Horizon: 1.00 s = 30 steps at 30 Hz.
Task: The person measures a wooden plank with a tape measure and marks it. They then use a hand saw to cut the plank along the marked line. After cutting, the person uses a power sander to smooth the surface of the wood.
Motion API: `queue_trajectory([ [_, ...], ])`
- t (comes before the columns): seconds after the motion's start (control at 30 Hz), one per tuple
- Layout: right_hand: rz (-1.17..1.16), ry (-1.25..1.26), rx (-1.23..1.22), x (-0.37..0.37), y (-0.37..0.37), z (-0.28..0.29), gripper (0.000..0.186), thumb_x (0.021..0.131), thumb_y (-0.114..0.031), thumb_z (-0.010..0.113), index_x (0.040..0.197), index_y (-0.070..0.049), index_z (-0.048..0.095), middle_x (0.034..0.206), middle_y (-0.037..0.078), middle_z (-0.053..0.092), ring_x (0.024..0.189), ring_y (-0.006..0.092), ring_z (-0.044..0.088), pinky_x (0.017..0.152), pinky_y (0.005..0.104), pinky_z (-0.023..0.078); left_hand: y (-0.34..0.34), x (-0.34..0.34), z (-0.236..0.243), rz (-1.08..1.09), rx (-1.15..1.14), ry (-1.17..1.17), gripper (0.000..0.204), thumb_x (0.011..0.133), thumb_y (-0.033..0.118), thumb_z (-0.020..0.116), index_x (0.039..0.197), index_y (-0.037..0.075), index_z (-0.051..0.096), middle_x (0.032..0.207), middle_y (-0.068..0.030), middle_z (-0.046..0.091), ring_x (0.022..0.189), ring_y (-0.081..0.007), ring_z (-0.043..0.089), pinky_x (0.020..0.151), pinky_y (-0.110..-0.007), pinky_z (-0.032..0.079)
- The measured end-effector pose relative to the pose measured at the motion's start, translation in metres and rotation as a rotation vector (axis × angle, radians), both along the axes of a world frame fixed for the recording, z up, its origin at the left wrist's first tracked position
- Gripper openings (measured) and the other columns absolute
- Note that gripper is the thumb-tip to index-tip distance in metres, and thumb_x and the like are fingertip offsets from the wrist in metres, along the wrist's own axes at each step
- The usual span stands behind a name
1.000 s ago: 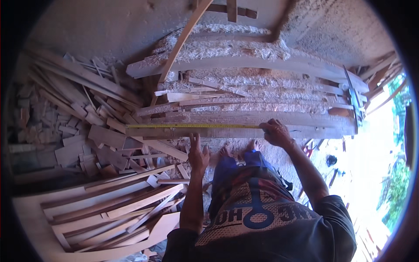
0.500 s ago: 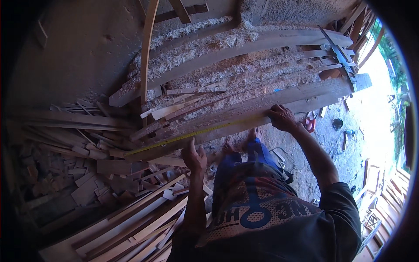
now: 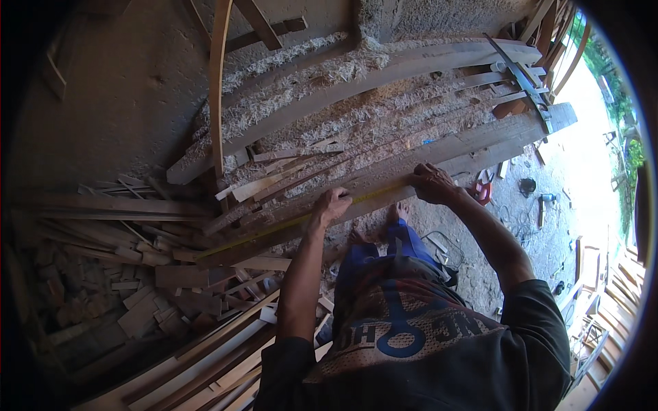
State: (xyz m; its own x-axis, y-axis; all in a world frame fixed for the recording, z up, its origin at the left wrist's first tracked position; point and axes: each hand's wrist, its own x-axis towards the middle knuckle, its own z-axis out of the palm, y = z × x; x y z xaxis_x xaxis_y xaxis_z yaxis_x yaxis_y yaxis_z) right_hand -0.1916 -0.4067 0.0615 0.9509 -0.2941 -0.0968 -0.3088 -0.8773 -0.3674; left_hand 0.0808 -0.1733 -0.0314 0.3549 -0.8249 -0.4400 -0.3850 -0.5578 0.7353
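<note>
A yellow tape measure (image 3: 270, 229) runs along a long pale timber (image 3: 510, 133) from the lower left. My right hand (image 3: 432, 183) is closed around the tape's right end on this timber. My left hand (image 3: 334, 204) rests over the timber just above the tape, fingers curled and pressed together; what they hold, if anything, is hidden. A dark metal bar (image 3: 519, 77) lies across the right ends of the timbers. Wood shavings (image 3: 295, 91) coat the beams beyond.
Loose offcuts (image 3: 137, 308) are heaped at left, with long boards (image 3: 212, 353) below. An upright strip (image 3: 218, 82) crosses the beams. My bare feet are under the timber. A red tool (image 3: 483, 192), a drill (image 3: 547, 198) and cords lie on the floor at right, beside a bright opening.
The view has swung, so the timbers now slant up to the right. My left hand has moved up and right along the tape, its fingers now curled instead of extended. My right hand still grips the tape.
</note>
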Motion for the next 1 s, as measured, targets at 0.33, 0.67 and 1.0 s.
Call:
queue_trajectory([
  [0.33,0.030,-0.062,-0.052,-0.005,-0.004,-0.013,0.033,0.078,-0.009,0.063,0.109,-0.017,0.072,0.106,0.010,0.058,0.103,0.0317,0.061,0.084,0.0427,0.054,-0.025,0.005,-0.010,0.106,0.183,0.251,0.036,0.082,0.032,0.073,0.105,0.004,0.071,0.080,-0.0050,0.066,0.074,-0.0155,0.059,0.063,-0.033,0.046],
  [0.67,0.004,-0.086,-0.024,-0.003,-0.001,-0.014,0.035,0.078,-0.009,0.064,0.110,-0.020,0.072,0.108,0.010,0.060,0.103,0.0323,0.062,0.083,0.0442,0.055,-0.024,0.011,0.007,0.066,0.119,0.250,0.030,0.081,0.026,0.077,0.099,0.003,0.074,0.086,-0.0051,0.070,0.078,-0.0152,0.061,0.069,-0.032,0.049],
  [1.0,0.005,0.074,-0.021,-0.016,-0.007,-0.021,0.034,0.082,-0.014,0.062,0.113,-0.023,0.070,0.114,0.012,0.060,0.111,0.0341,0.058,0.085,0.0489,0.053,-0.028,-0.004,0.008,0.083,0.089,0.248,0.023,0.082,0.024,0.075,0.090,0.002,0.074,0.076,0.0006,0.067,0.067,-0.0074,0.058,0.058,-0.027,0.045],
])
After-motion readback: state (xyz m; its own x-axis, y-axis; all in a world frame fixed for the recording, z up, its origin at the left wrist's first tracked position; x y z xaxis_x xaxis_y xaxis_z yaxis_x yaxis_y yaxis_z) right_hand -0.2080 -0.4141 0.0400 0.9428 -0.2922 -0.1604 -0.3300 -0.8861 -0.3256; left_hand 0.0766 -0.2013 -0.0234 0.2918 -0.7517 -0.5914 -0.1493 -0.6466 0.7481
